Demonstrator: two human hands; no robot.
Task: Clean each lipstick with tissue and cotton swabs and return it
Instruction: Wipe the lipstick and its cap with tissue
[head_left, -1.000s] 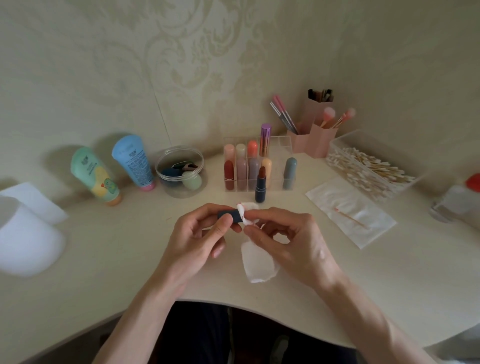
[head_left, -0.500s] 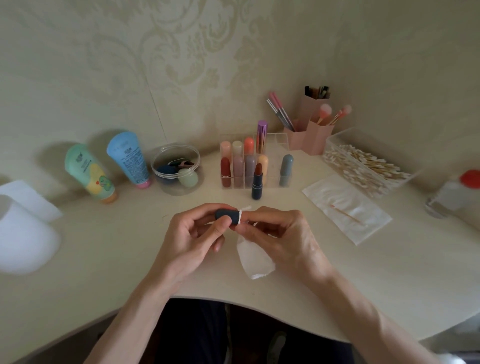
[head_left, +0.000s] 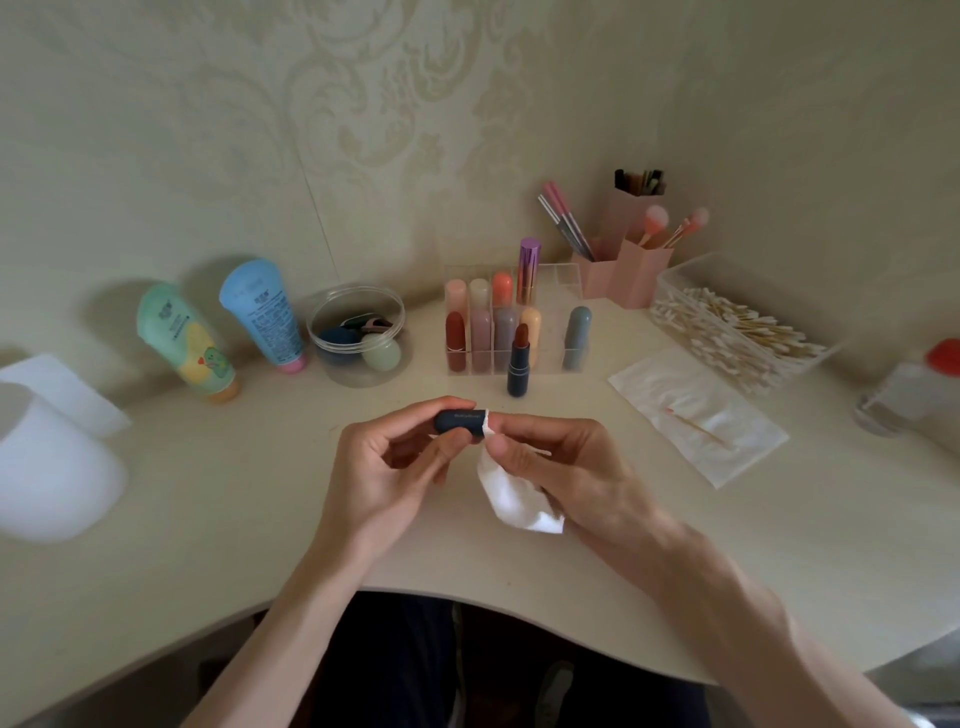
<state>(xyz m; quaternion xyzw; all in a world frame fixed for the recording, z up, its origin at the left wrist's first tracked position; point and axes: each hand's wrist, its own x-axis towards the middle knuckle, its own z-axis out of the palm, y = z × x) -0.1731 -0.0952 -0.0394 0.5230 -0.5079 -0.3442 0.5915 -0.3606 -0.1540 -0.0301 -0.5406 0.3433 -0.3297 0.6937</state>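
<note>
head, left hand pinching cap, touching tissue

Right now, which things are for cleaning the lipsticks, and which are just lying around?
Job: dark cap, tissue, open lipstick, lipstick rack, cotton swabs.
Lying about: green tube, blue tube, sponge jar, brush cups, red-capped bottle.
</note>
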